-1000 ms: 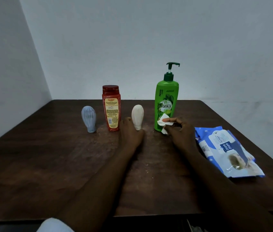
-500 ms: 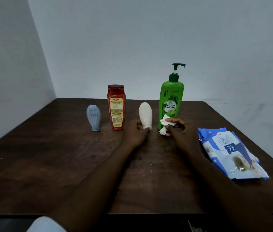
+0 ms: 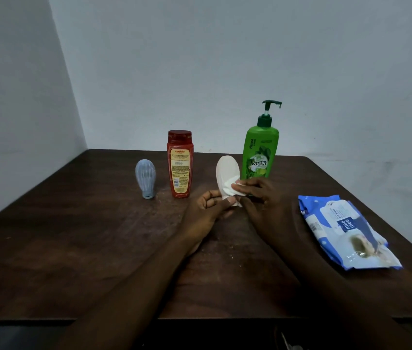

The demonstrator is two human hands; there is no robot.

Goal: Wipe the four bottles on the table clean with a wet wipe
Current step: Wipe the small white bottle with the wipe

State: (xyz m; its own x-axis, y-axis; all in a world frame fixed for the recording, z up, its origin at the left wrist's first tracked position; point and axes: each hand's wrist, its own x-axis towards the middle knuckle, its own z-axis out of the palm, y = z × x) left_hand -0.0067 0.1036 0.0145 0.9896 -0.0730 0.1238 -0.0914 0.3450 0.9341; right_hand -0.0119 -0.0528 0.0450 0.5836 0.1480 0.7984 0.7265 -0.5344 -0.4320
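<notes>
On the dark table (image 3: 73,248), the green pump bottle (image 3: 260,152) reads "Vatika" and "Henna", and the wipes pack (image 3: 346,231) says "mee mee". The red bottle (image 3: 179,165) has print too small to read. Half a second back the cream bottle (image 3: 226,170) stood alone. Now the left hand (image 3: 207,210) grips its bottom end. The blue bottle (image 3: 145,178) stands far left. The right hand (image 3: 260,198) pinches the wipe (image 3: 231,188), moved over from the green bottle's foot, against the cream one.

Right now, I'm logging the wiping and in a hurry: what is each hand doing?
Left hand: grips the cream bottle at its lower end.
Right hand: pinches the wet wipe against that bottle.
</notes>
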